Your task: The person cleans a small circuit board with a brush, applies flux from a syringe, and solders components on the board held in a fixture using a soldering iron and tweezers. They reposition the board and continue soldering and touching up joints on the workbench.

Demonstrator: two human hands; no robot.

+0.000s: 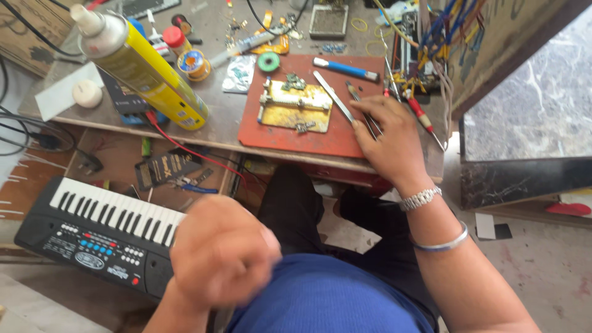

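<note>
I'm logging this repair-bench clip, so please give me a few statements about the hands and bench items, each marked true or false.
1. The right hand rests on the rust-red work mat, fingers over thin metal tweezers. True.
2. The left hand holds the yellow spray can. False: it is blurred, close to the body, apart from the can.
3. A gold-coloured metal board holder lies on the mat. True.
4. The black electronic keyboard with white keys sits on the benchtop. False: it is below the bench, at the left.

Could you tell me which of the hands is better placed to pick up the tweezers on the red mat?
Right. The right hand already rests on the tweezers on the red mat; the left hand is blurred near the lap.
</note>
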